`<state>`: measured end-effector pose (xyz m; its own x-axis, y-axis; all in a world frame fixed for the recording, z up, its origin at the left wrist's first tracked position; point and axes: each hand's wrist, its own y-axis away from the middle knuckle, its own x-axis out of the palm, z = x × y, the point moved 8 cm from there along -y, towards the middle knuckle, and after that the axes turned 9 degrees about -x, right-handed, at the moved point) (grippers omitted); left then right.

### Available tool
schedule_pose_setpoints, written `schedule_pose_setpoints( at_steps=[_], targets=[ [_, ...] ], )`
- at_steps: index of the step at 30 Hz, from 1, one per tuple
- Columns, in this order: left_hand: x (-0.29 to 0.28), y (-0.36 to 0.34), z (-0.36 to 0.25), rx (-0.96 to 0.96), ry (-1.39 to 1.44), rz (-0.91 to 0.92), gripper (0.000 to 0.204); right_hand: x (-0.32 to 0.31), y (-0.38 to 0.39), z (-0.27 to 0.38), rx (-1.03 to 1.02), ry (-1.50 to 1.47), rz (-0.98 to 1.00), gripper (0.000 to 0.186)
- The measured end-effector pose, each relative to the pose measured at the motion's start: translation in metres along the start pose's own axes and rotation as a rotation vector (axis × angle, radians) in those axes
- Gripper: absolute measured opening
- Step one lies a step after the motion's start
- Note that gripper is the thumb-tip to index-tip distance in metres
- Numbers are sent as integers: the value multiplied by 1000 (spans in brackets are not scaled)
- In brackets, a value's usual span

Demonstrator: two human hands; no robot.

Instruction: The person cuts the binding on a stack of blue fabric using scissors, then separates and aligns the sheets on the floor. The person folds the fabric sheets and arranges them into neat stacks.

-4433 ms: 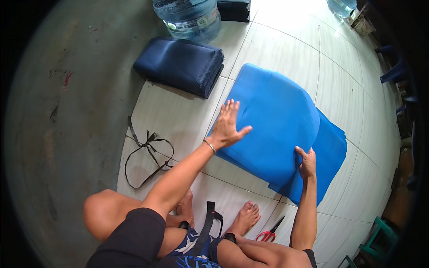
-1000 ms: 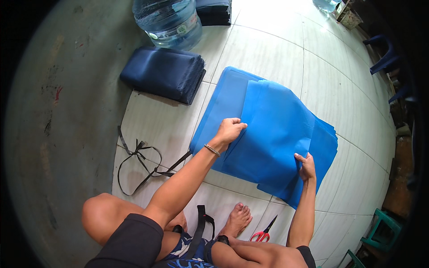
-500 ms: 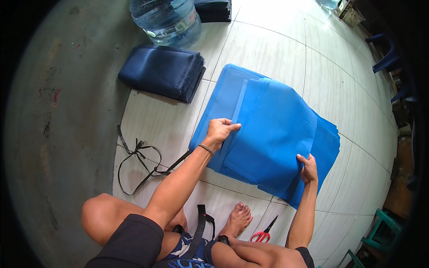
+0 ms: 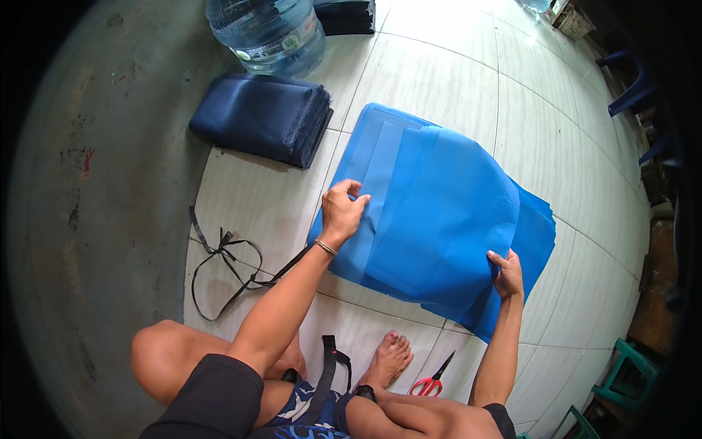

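Observation:
Layered blue sheets [image 4: 439,212] lie in a stack on the floor in front of me, fanned at the left, where paler strips show. My left hand [image 4: 344,208] is over that left part, fingers loosely bent and slightly apart, with nothing visible held. My right hand [image 4: 506,274] is closed on the right part of the sheets, thumb on top. Tangled black straps [image 4: 227,249] lie left of the stack, one running toward it. Red-handled scissors [image 4: 428,384] lie beside my bare foot [image 4: 387,358].
A folded dark navy bundle [image 4: 256,117] lies upper left near a large water jug [image 4: 267,36] and a second dark stack [image 4: 344,14]. A grey floor [image 4: 110,183] borders the white tiles [image 4: 439,66]. Blue chairs [image 4: 629,88] and green stools [image 4: 625,373] line the right.
My left hand went from lying flat, to pinching a sheet edge, to loosely bent farther left. The top blue sheets have shifted, exposing paler layers. My right hand stays on the right part.

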<state>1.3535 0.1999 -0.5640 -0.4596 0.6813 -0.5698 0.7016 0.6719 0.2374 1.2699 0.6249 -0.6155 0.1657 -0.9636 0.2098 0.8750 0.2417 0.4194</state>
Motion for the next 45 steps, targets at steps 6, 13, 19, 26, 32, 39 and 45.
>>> schedule_pose_setpoints(
  at_steps=[6, 13, 19, 26, 32, 39, 45],
  targets=[
    [22, 20, -20, 49, -187, 168, 34, -3, -1, -3, 19, -20, -13, 24],
    [35, 17, -22, -162, -83, 246, 43, 0, -7, -15, 48, 38, -69, 29],
    [60, 19, -10, -363, 89, 546, 38, 18, -3, -10, -9, 36, -22, 38],
    [55, 31, -37, -28, -25, 368, 30, 13, -3, -17, 8, 17, -16, 42],
    [58, 33, -18, -409, 540, 582, 29, 14, -1, -19, 0, -65, 17, 41],
    [53, 20, -2, -430, 465, 505, 35, 9, 1, -12, -22, -34, 0, 39],
    [53, 20, 3, -394, 433, 404, 31, 8, 5, -6, -16, -16, 12, 40]
  ],
)
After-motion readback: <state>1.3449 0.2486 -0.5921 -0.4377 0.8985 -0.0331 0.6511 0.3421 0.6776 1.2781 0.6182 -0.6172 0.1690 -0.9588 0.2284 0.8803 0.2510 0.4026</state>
